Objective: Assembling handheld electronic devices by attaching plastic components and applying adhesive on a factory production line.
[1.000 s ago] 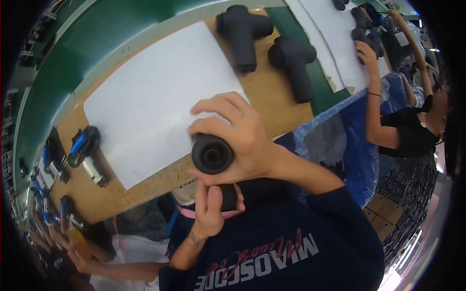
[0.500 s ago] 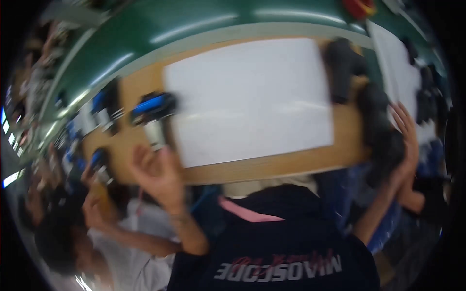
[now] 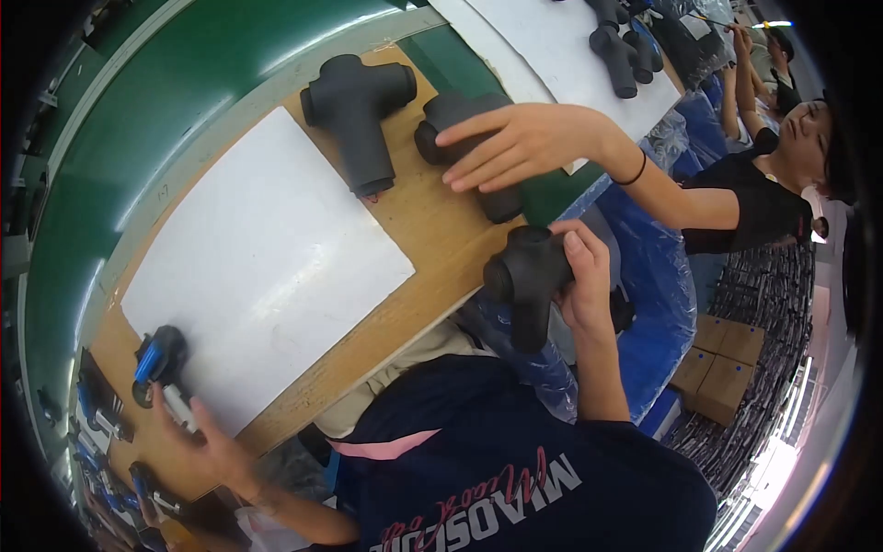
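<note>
My right hand [image 3: 586,281] grips a dark grey T-shaped massage gun shell [image 3: 529,285] by its head, off the bench's right edge, its handle pointing down. My left hand [image 3: 219,457] has its fingers apart, close to a massage gun's inner assembly [image 3: 164,356] with a blue top and a white handle, at the left of the white sheet [image 3: 276,258]. Whether the fingertips touch that white handle I cannot tell. Two more grey shells lie at the bench's far right: one shell [image 3: 359,115] uncovered, the other shell [image 3: 501,202] partly under a co-worker's hand [image 3: 533,143].
The wooden bench [image 3: 432,244] sits beside a green conveyor surface [image 3: 120,138]. Several more inner assemblies [image 3: 101,414] lie at the far left. On the right are a blue plastic-lined bin [image 3: 658,313], stacked cartons [image 3: 717,368] and a co-worker [image 3: 782,198]. More shells [image 3: 616,60] rest on another sheet.
My view has swung to the right and steadied. A grey shell is now clearly in my right hand. The co-worker's arm now reaches across onto a shell. My left hand stays near the inner assembly.
</note>
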Demonstrator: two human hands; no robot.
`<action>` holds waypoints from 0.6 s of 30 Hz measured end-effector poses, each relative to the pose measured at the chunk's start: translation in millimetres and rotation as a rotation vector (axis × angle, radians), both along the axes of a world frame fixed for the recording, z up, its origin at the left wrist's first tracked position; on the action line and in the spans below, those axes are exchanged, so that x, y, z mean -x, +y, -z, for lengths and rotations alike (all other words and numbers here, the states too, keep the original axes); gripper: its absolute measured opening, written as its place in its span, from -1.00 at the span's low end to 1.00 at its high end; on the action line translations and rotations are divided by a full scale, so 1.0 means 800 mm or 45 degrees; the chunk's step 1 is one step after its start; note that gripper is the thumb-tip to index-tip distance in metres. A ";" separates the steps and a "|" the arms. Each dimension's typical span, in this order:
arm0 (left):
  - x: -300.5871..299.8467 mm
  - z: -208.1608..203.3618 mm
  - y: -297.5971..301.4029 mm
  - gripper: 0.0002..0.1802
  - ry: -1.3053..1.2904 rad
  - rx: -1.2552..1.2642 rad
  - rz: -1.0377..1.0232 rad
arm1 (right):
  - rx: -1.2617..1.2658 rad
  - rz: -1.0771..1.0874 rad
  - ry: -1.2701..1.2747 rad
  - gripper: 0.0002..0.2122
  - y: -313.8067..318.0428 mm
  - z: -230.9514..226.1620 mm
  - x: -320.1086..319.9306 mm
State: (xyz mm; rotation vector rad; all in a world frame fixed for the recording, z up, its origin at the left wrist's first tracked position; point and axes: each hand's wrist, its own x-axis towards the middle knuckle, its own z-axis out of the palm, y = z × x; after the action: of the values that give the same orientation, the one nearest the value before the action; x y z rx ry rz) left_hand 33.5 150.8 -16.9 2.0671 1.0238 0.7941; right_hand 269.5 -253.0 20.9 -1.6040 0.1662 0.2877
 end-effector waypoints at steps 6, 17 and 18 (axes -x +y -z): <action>-0.045 -0.012 -0.062 -0.41 0.138 0.172 0.133 | 0.038 -0.060 0.141 -0.64 0.002 -0.002 0.000; -0.068 -0.017 -0.099 -0.34 0.126 -0.115 0.451 | 0.084 0.192 -0.037 -0.66 0.004 0.012 -0.190; -0.064 -0.018 -0.096 -0.33 0.126 -0.125 0.458 | 0.156 0.218 0.013 -0.67 0.006 0.007 -0.225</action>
State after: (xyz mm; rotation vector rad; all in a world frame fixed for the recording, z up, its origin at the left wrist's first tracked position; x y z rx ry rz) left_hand 85.0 73.7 -2.2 2.3059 0.6435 0.5706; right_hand 449.2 -248.2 15.5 -1.6973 0.3327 0.1559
